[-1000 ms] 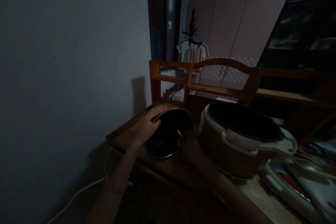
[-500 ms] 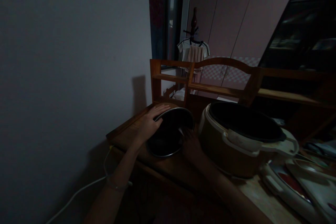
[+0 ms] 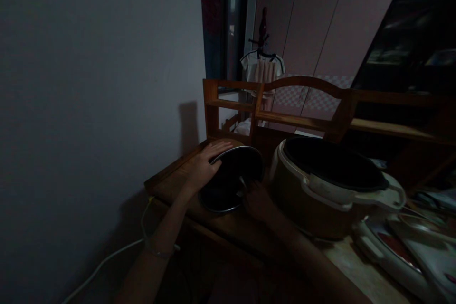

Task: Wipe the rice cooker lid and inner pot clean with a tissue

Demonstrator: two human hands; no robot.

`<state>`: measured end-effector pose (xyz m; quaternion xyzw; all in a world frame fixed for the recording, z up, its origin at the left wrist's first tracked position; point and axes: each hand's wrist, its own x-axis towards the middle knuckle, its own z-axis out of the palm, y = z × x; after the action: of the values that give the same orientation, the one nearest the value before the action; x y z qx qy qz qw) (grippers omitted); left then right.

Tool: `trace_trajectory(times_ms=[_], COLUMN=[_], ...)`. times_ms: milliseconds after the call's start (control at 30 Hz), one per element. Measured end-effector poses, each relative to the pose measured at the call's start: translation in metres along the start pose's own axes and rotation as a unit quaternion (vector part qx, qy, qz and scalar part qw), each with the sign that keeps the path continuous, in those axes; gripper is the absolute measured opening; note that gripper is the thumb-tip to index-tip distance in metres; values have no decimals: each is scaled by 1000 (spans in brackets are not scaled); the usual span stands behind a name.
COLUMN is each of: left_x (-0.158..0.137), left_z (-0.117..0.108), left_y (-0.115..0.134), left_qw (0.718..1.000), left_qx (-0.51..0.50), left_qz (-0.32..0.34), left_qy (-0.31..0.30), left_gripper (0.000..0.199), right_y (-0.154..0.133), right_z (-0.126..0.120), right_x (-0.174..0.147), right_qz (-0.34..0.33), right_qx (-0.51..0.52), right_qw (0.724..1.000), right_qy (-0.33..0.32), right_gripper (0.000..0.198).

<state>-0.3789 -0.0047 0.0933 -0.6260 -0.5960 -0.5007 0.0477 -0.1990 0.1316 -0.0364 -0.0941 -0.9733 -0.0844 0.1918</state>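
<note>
A dark inner pot (image 3: 223,187) with a thin bright rim is tilted on the wooden desk, its mouth turned toward me. My left hand (image 3: 204,167) grips the pot's upper left rim, thumb at the inside and fingers stretched over the outside. At the pot's right side, my right hand (image 3: 258,201) reaches into the mouth with its fingers closed. A small pale cloth-like piece (image 3: 240,194) shows at those fingertips; dim light and blur hide its exact kind. Right of the pot stands a large cooker body (image 3: 302,204) with a black interior and pale rim.
A cooker lid (image 3: 395,256) lies at the lower right. Behind the pot runs a wooden shelf rack (image 3: 295,121) along the desk (image 3: 171,185). A white cable (image 3: 107,261) hangs at the left by the wall (image 3: 99,80). Clothes (image 3: 263,69) hang farther back.
My right hand and the pale piece have moved slightly down and left inside the pot. The left hand and the pot stay in place.
</note>
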Motion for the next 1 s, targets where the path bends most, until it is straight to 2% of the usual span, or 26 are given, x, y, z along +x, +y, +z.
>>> trace_trajectory(times_ms=[233,467,533,767,900,1000], left_x=[0,2,3,0,0,2], left_z=[1,4,4,-2,-11,-22], left_y=[-3,-2,-2,-9,-13,-11], left_qw=[1000,1000,1000,1000,1000,1000], left_qx=[5,13,14,9,9,17], left_qz=[6,0,2,15,2,1], left_qy=[10,11,10,11,6,-20], left_gripper=[54,55,56,66,65,63], right_y=[-17,-65,-77,-102,-110,-120], right_z=[2,13,12,-4,-11,-18], right_x=[-13,-15,-11,4,12,18], right_qz=[2,3,2,68,57,35], right_qx=[22,122,177,320,374,406], right_qw=[1000,993,984,943,924,911], right_qy=[-5,-5,-12,-57,-60,-63], right_gripper=[47,42,46,59,62,62])
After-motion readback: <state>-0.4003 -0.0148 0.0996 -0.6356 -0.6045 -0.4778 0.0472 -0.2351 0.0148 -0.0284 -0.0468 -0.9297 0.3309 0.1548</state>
